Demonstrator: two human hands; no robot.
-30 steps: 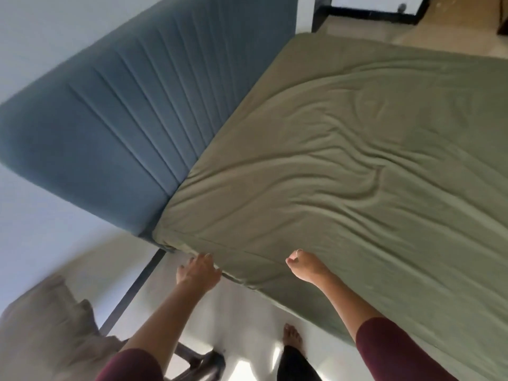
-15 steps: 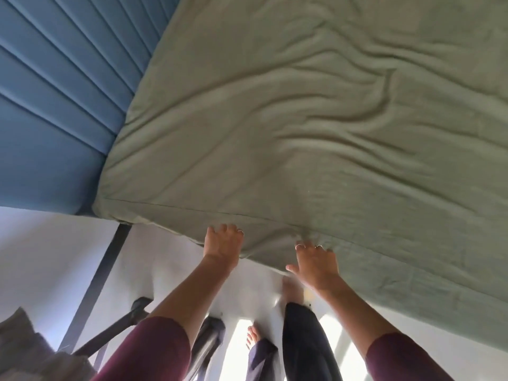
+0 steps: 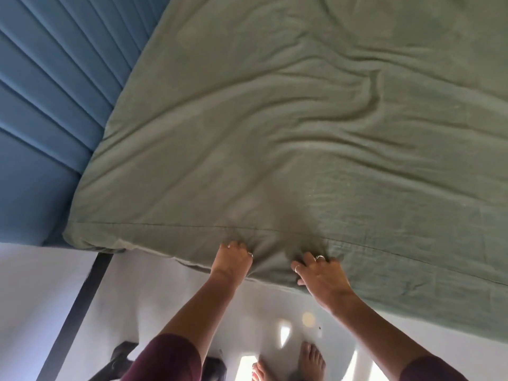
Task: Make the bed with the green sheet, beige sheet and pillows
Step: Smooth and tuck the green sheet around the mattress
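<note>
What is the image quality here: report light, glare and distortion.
Head view: soft, even daylight on the green sheet; blown-out sun patches glare on the floor near the feet; wide-angle lens bows the headboard lines; both hands are fairly sharp.

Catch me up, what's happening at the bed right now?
A person stands at the side of the bed, near the blue headboard. Both hands grip the green sheet along the mattress edge: the left hand and right hand each bunch fabric, apparently pulling it down. The sheet covers the mattress top but is wrinkled. No beige sheet or pillows are in view.
</note>
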